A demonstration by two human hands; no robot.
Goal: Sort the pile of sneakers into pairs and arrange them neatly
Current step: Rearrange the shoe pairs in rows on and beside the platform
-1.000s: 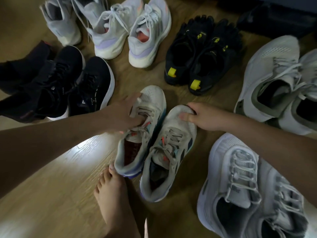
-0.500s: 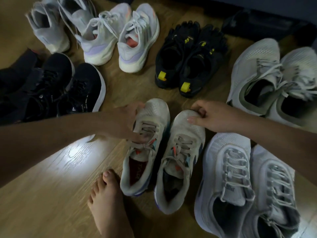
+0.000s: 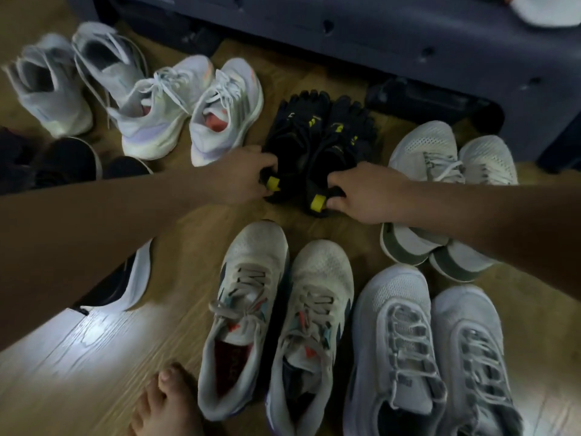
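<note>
Two black toe shoes with yellow heel tabs sit side by side on the wooden floor. My left hand [image 3: 242,174] grips the heel of the left toe shoe [image 3: 292,133]. My right hand [image 3: 364,196] grips the heel of the right toe shoe [image 3: 342,133]. Nearer to me stands a worn white pair with grey laces and red insoles, left shoe [image 3: 245,313] and right shoe [image 3: 314,328], toes pointing away. Neither hand touches that pair.
Around the ring lie a light grey pair [image 3: 424,347] at the lower right, a white and olive pair [image 3: 440,171], a white pair with lilac soles [image 3: 191,111], a pale grey pair [image 3: 56,83] and black sneakers [image 3: 72,158]. A dark storage unit [image 3: 377,29] runs along the back. My bare foot [image 3: 166,407] rests at the bottom.
Both hands left the worn white pair, which now stands straight, and reached forward to grip the heels of the black toe shoes. The view shifted forward.
</note>
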